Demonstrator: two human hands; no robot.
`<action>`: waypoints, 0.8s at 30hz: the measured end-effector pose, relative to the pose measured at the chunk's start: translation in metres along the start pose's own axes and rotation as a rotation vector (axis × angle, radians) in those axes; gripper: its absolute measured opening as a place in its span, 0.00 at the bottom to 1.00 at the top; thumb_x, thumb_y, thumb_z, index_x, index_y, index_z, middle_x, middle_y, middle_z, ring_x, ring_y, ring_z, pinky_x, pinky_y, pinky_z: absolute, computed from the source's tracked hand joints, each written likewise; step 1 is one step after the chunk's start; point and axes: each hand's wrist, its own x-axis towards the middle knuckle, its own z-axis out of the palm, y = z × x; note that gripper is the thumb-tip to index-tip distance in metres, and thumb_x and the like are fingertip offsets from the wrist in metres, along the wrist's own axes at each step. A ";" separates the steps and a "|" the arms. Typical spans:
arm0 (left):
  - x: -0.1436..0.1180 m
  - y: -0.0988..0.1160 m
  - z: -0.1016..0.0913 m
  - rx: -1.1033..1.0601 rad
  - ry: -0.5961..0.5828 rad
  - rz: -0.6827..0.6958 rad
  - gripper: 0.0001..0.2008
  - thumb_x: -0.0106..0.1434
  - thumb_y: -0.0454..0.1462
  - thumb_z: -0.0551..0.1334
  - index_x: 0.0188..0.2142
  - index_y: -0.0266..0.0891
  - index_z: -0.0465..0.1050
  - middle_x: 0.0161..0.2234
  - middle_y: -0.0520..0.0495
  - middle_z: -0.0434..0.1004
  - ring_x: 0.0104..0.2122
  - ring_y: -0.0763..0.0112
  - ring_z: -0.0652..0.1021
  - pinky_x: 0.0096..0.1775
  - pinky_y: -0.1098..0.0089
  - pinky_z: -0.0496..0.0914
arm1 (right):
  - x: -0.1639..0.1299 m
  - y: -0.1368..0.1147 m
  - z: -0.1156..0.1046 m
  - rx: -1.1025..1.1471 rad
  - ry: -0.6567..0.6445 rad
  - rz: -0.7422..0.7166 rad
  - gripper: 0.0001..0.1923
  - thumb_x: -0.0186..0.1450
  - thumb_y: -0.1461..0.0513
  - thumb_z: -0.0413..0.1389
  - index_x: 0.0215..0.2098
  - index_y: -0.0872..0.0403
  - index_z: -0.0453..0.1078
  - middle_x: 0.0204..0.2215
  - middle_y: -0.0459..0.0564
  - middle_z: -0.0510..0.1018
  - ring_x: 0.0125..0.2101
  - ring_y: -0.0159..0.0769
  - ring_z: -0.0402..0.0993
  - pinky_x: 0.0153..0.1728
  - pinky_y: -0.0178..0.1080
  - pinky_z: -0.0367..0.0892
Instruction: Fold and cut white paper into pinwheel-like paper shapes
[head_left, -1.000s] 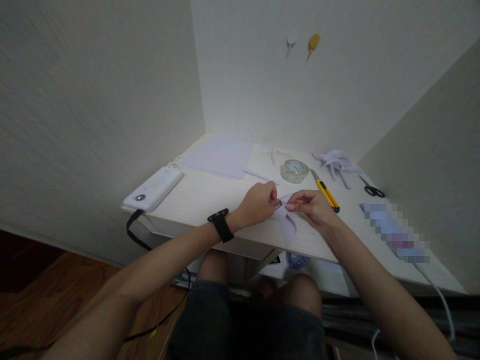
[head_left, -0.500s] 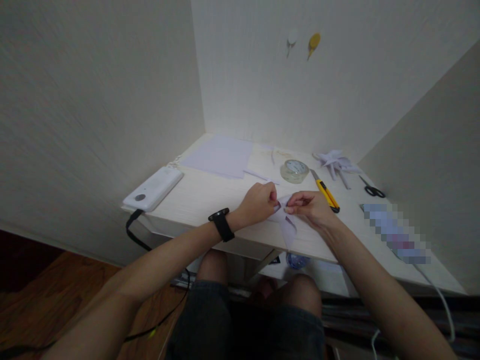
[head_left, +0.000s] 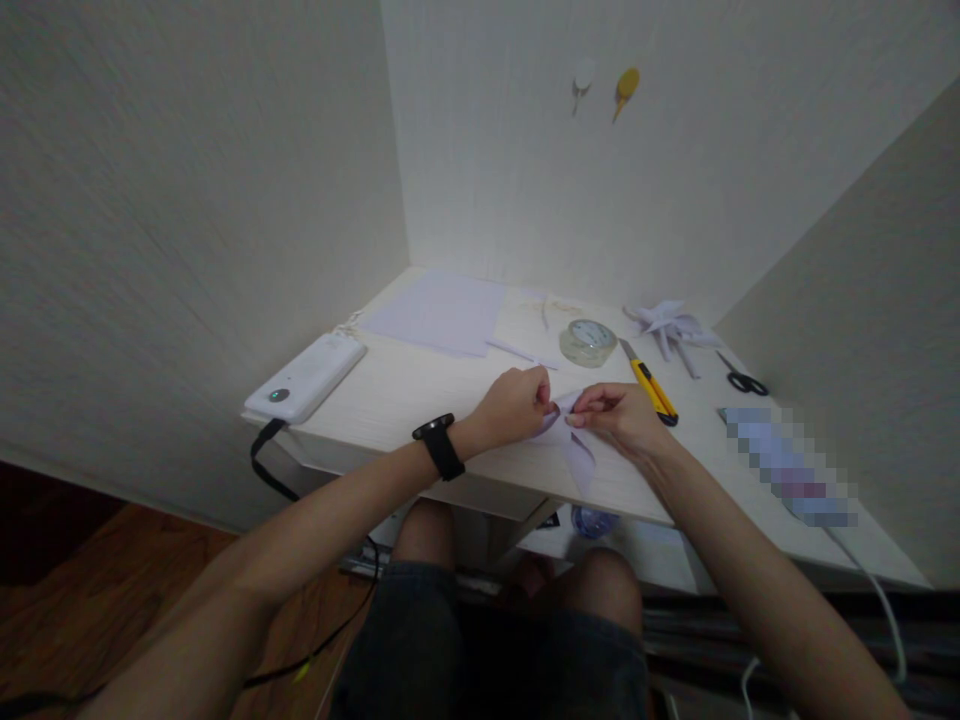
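Between my hands is a cut and folded piece of white paper (head_left: 579,460), one pointed flap hanging toward the desk's front edge. My left hand (head_left: 517,403), below a black wristwatch, is closed with its fingertips pinching the paper's left side. The thumb and fingers of my right hand (head_left: 616,415) pinch the same paper close to its middle, a short gap from the left fingertips. Part of the paper is covered by my fingers. Just beyond them lie a roll of clear tape (head_left: 589,343) and a yellow utility knife (head_left: 651,385) with its blade out.
White paper sheets (head_left: 439,312) lie at the back left, and a thin paper strip (head_left: 523,354) nearer. A white power bank (head_left: 306,380) with a black cable sits left. Toward the right are a paper pinwheel-like shape (head_left: 669,322), black scissors (head_left: 745,382) and a blurred-out device (head_left: 787,470).
Both hands keep their pinch on the paper, with only slight finger movement. The hanging flap has shifted a little to the right.
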 end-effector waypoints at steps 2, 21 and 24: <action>-0.001 0.000 -0.002 0.012 -0.021 0.004 0.07 0.57 0.35 0.65 0.28 0.41 0.66 0.30 0.48 0.76 0.33 0.64 0.75 0.34 0.67 0.63 | 0.000 0.001 0.000 0.005 -0.006 0.010 0.18 0.36 0.59 0.76 0.21 0.55 0.76 0.20 0.47 0.79 0.22 0.32 0.74 0.26 0.35 0.71; -0.002 0.007 -0.002 -0.002 -0.056 -0.028 0.07 0.55 0.34 0.66 0.27 0.40 0.67 0.28 0.52 0.75 0.30 0.67 0.73 0.31 0.68 0.61 | -0.002 -0.003 0.001 0.075 -0.059 0.050 0.17 0.36 0.63 0.76 0.22 0.55 0.76 0.21 0.47 0.80 0.22 0.32 0.75 0.25 0.33 0.71; -0.002 0.008 -0.003 -0.019 -0.059 -0.034 0.08 0.55 0.35 0.67 0.27 0.40 0.67 0.28 0.52 0.75 0.30 0.67 0.73 0.31 0.69 0.62 | -0.004 -0.006 0.001 0.113 -0.062 0.063 0.17 0.36 0.63 0.76 0.22 0.55 0.76 0.19 0.46 0.78 0.19 0.29 0.73 0.21 0.31 0.69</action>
